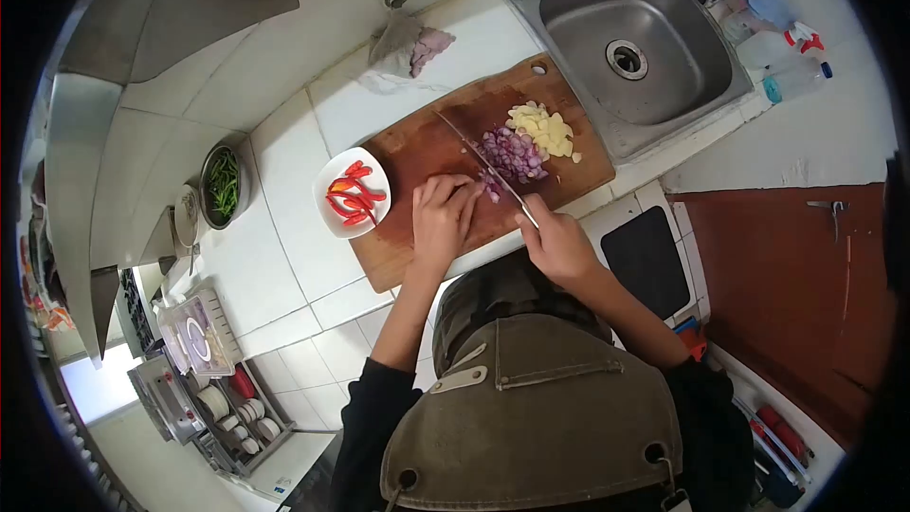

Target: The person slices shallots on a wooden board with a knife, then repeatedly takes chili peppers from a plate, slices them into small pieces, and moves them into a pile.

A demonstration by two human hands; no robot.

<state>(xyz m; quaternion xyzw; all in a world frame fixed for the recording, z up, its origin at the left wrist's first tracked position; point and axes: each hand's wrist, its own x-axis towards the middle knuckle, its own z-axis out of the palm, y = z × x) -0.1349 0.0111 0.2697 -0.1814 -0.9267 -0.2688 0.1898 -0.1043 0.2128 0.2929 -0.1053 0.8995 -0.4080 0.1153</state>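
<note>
My right hand (559,244) is closed around the handle of a kitchen knife (490,170), its blade slanting up and left across the wooden cutting board (398,147). Beside the blade, the curled fingers of my left hand (445,213) press down on the board; a bit of shallot seems to be at the fingertips. Chopped purple shallots (513,154) lie in a pile just right of the blade. Behind them is a heap of sliced pale garlic (542,128). At the board's left edge, a white bowl (327,211) holds several red chillies (356,195).
A metal bowl of green chillies (224,185) stands on the white tiled counter (275,256) to the left. A steel sink (616,14) adjoins the board at the right, with bottles (796,76) beyond it. A cloth (429,50) hangs at the wall.
</note>
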